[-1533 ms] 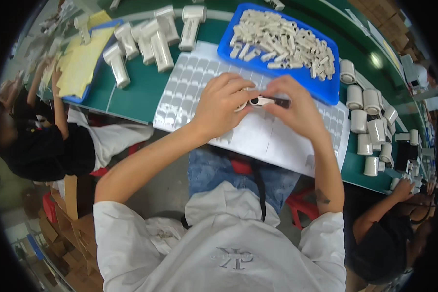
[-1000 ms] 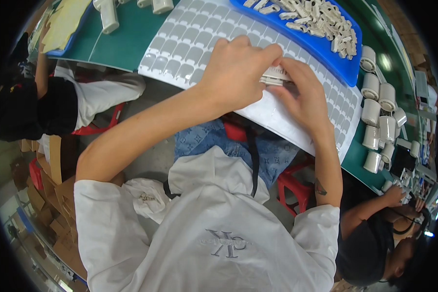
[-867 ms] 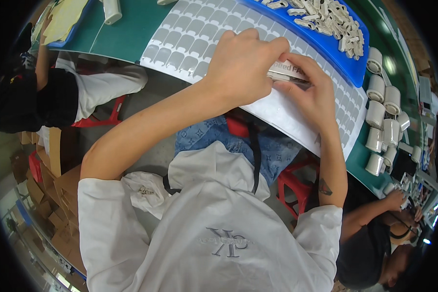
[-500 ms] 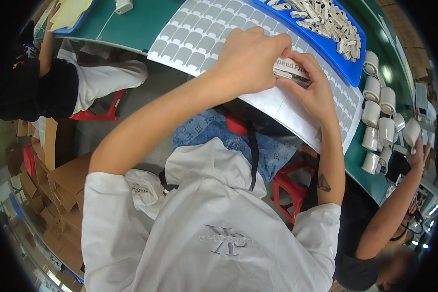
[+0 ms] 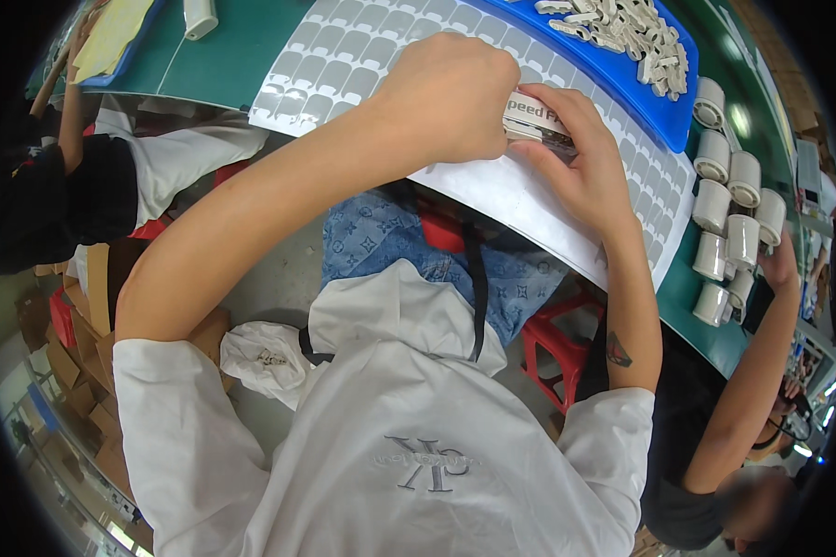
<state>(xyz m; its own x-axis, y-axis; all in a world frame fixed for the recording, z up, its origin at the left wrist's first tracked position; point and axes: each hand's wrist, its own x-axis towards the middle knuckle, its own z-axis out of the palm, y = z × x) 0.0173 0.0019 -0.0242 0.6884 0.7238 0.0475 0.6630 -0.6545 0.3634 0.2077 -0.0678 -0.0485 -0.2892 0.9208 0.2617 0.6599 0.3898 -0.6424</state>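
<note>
Between my hands, above the near part of the table, is a white plastic part (image 5: 532, 113) with grey lettering on its side. My left hand (image 5: 455, 97) is closed in a fist against its left end, and the fingers hide that end. On the other side my right hand (image 5: 581, 153) grips the part, thumb below and fingers over the top. A dark gap shows along its lower side. Beneath both hands lies a large sheet of grey rounded stickers (image 5: 348, 45), with a bare white strip (image 5: 492, 190) along its near edge.
Beyond the sheet a blue tray (image 5: 667, 130) holds many small off-white plastic pieces (image 5: 613, 32). White cylindrical units (image 5: 711, 204) stand at right, near a co-worker's hand (image 5: 780, 262). At far left are a white device (image 5: 199, 17) and yellow sheets (image 5: 111, 37).
Both hands and the white part have shifted slightly left in view, and my left hand has turned into a tighter fist. The co-worker's hand at right has set its white unit among the others.
</note>
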